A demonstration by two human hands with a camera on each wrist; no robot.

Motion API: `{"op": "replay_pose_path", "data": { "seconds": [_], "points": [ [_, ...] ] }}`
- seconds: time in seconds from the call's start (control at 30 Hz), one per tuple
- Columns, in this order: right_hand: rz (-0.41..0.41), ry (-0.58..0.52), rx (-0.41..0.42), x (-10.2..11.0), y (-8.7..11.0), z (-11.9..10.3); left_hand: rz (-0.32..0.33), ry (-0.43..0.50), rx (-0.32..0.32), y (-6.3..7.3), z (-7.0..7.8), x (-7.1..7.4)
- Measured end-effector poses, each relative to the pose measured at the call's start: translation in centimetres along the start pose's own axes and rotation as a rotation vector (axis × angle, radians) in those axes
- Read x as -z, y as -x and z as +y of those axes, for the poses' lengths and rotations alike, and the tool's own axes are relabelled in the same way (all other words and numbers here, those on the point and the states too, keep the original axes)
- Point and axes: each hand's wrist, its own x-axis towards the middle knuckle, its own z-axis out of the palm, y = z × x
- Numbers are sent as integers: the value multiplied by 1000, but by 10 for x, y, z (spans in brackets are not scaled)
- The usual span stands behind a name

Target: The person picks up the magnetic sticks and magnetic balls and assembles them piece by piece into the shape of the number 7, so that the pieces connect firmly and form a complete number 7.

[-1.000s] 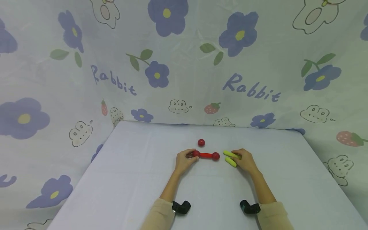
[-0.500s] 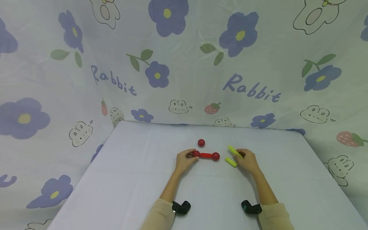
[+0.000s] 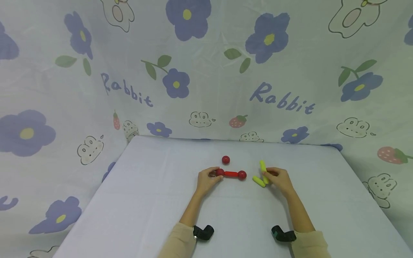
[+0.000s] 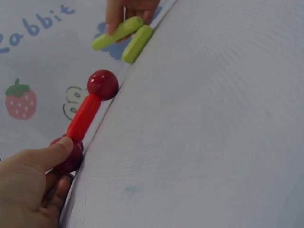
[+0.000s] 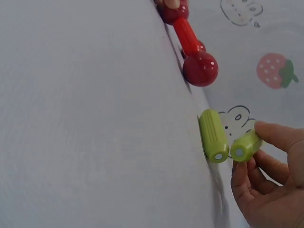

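Observation:
My left hand (image 3: pixel 205 182) pinches a dark red ball (image 3: pixel 220 172) between thumb and fingers. A bright red rod (image 3: pixel 231 174) joins that ball to a second red ball (image 3: pixel 242 175), making a dumbbell shape on the table. My right hand (image 3: pixel 280 180) pinches a yellow-green magnetic rod (image 3: pixel 262 166), whose far end points away from me. In the right wrist view, the held rod (image 5: pixel 246 146) shows a round silvery end. Beside it a second yellow-green rod (image 5: pixel 213 135) lies on the table, its silvery end very close; whether they touch I cannot tell.
A loose red ball (image 3: pixel 226 159) lies beyond the dumbbell shape. The white-covered table (image 3: pixel 145 200) ends at the back against a patterned curtain (image 3: pixel 206 89). A black wrist camera (image 3: pixel 204 233) sits on the left wrist, another camera (image 3: pixel 283 233) on the right.
My right hand has swung the held yellow-green rod from pointing left to pointing away from me, moving slightly right. My left hand and the red pieces have stayed put.

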Motion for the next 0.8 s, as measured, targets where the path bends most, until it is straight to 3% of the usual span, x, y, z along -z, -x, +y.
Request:
{"op": "replay_pose_path", "data": {
  "seconds": [0.4,0.8],
  "points": [
    [-31,-239,-134,-4,1,-3,-6,-14,24,0,1,0],
    [-13,-336,-113,-17,15,-12,6,-6,6,0,0,-1]
  ]
}}
